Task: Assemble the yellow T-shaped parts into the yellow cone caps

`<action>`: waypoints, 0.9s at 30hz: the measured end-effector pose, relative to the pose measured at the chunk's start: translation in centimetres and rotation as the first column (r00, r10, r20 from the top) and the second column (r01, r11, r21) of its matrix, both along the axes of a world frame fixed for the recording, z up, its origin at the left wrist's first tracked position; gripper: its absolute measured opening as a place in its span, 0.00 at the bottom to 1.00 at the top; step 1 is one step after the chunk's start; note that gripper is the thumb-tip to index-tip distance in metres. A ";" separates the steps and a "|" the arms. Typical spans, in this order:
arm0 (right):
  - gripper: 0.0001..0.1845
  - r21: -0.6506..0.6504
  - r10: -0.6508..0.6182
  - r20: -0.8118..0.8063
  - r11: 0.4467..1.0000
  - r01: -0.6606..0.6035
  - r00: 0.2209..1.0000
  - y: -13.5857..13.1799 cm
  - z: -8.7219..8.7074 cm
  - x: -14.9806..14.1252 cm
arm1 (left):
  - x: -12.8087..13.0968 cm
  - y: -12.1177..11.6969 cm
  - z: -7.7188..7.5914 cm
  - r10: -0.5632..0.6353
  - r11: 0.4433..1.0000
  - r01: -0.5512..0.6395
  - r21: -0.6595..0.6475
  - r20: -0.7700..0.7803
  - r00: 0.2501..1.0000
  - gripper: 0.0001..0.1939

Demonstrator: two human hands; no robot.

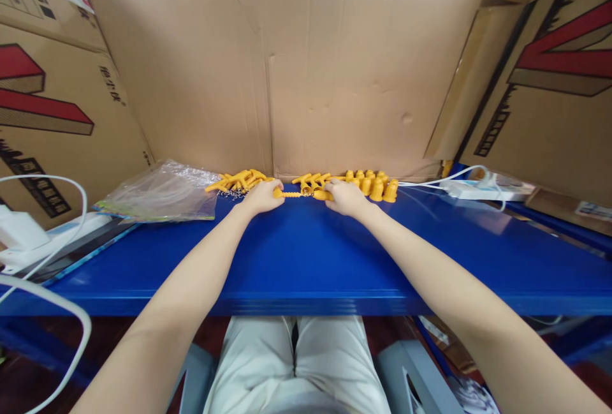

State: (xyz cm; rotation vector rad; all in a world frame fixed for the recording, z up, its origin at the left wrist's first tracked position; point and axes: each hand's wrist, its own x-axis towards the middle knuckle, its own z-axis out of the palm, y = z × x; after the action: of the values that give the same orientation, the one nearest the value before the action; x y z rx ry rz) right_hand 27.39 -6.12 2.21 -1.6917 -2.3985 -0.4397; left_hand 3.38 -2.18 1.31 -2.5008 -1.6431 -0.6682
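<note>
Tabletop (306, 254) lying beneath, we are pinching a yellow threaded rod (291, 194) in our left hand (262, 197), a yellow piece (322, 195) in our right hand (346, 198), yellow caps (377, 191) standing beside it, cardboard (354, 82) rising behind.

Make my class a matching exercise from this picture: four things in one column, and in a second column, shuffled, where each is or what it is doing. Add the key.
Things
1. Clear plastic bag
2. Yellow cup-shaped pieces
3. Tall cardboard sheet
4. Right hand

Place or state
A. Standing upright along the back of the blue tabletop
B. Touching a yellow part
C. Lying to the left of the left hand
D. Grouped beside the right hand, on its right side

Right pairs: 1-C, 2-D, 3-A, 4-B
</note>
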 end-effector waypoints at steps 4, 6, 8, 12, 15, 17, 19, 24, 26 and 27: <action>0.16 0.056 0.133 -0.033 0.990 -0.131 0.991 -0.2 0.0 -0.6 | 0.5 -0.2 0.1 -0.004 1.000 0.004 0.003 -0.032 0.999 0.17; 0.16 0.085 0.201 -0.099 0.977 -0.193 0.975 0.0 -0.3 -0.6 | 0.7 -0.3 0.1 -0.009 1.000 0.009 0.006 -0.050 0.999 0.16; 0.17 0.108 0.269 -0.199 0.962 -0.252 0.942 0.5 -0.6 -0.5 | 0.7 -0.3 0.1 -0.012 1.000 0.013 0.004 -0.059 0.998 0.16; 0.20 0.110 0.342 -0.418 0.939 -0.327 0.842 1.8 -1.4 0.1 | 0.7 -0.3 0.1 -0.011 1.000 0.010 -0.014 -0.046 0.999 0.16; 0.22 0.056 0.299 -0.599 0.941 -0.334 0.743 2.6 -1.9 0.4 | 0.7 -0.2 0.1 -0.004 1.000 0.003 -0.024 -0.028 1.000 0.16; 0.23 -0.007 0.223 -0.721 0.944 -0.329 0.656 3.1 -2.2 0.6 | 0.7 -0.2 0.1 -0.011 1.000 0.011 -0.021 -0.021 1.000 0.16; 0.24 -0.061 0.151 -0.813 0.939 -0.340 0.562 3.5 -2.4 0.9 | 0.7 -0.2 0.1 -0.023 1.000 0.023 -0.016 -0.024 0.999 0.15; 0.22 -0.104 0.076 -0.940 0.863 -0.494 0.332 4.0 -2.4 2.0 | 0.9 -0.6 0.3 -0.022 1.000 0.023 0.007 -0.032 0.999 0.15; 0.20 -0.131 0.028 -0.964 0.817 -0.561 0.266 3.7 -2.1 2.3 | 1.1 -0.8 0.4 -0.016 1.000 0.017 0.020 -0.033 0.999 0.15; 0.18 -0.156 -0.006 -0.968 0.798 -0.582 0.251 3.6 -1.9 2.5 | 1.2 -0.9 0.5 -0.013 1.000 0.014 0.028 -0.036 0.999 0.15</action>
State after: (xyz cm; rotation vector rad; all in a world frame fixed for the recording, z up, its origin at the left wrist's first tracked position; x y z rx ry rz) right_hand 29.84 -2.57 0.28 -0.9500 -1.7546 1.1029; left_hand 4.58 -3.03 1.78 -2.4915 -1.5956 -0.6387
